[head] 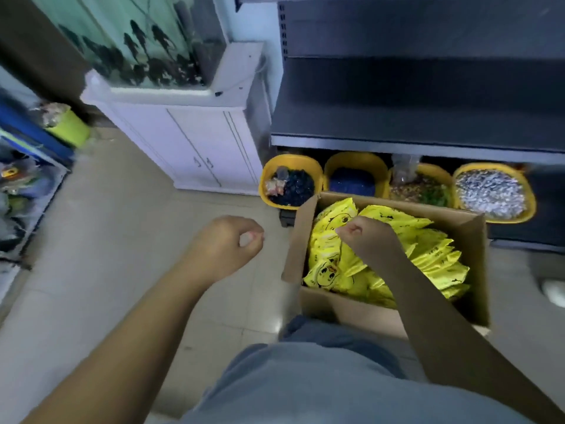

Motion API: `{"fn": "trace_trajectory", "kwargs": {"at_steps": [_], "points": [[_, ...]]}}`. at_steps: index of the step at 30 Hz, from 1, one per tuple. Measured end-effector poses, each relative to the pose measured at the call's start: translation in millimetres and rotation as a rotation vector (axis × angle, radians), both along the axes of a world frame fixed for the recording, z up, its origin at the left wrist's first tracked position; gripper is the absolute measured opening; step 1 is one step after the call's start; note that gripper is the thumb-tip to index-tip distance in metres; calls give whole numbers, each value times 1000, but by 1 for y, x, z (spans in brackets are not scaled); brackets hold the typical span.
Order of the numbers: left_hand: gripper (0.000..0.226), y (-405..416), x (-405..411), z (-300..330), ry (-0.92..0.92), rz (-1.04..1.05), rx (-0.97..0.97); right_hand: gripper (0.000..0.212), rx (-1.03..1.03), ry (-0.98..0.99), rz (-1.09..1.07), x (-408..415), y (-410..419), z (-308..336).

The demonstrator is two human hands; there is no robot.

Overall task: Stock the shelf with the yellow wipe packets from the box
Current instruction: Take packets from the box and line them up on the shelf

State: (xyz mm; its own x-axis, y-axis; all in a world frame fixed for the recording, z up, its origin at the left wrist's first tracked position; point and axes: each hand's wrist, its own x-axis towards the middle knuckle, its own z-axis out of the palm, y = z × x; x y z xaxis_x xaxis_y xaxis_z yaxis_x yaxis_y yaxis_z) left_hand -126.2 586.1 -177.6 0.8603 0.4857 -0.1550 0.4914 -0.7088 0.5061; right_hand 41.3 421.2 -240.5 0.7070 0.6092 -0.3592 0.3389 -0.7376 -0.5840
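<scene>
Though open-topped, cardboard box [467, 240] full of yellow packets [428, 255]

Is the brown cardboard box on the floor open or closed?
Open. The brown cardboard box has its flaps standing up, and yellow wipe packets show piled inside.

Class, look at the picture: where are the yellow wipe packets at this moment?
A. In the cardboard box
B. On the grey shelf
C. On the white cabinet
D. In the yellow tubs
A: the yellow wipe packets lie heaped inside the open cardboard box; none shows on the grey shelf.
</scene>
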Motion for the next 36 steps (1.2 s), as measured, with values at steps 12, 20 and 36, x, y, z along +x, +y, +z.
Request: {"fn": "trace_trajectory", "kwargs": {"at_steps": [12, 20, 36], "points": [[17, 9, 128, -53, 166, -463, -204, 30, -71, 109, -577, 22, -55, -18], [20, 20, 210, -119, 387, -477, -253, 32, -60, 195, -831, 20, -44, -53], [55, 23, 252, -303, 530, -267, -210, 50, -203, 416, -1084, 34, -17, -222]]}}
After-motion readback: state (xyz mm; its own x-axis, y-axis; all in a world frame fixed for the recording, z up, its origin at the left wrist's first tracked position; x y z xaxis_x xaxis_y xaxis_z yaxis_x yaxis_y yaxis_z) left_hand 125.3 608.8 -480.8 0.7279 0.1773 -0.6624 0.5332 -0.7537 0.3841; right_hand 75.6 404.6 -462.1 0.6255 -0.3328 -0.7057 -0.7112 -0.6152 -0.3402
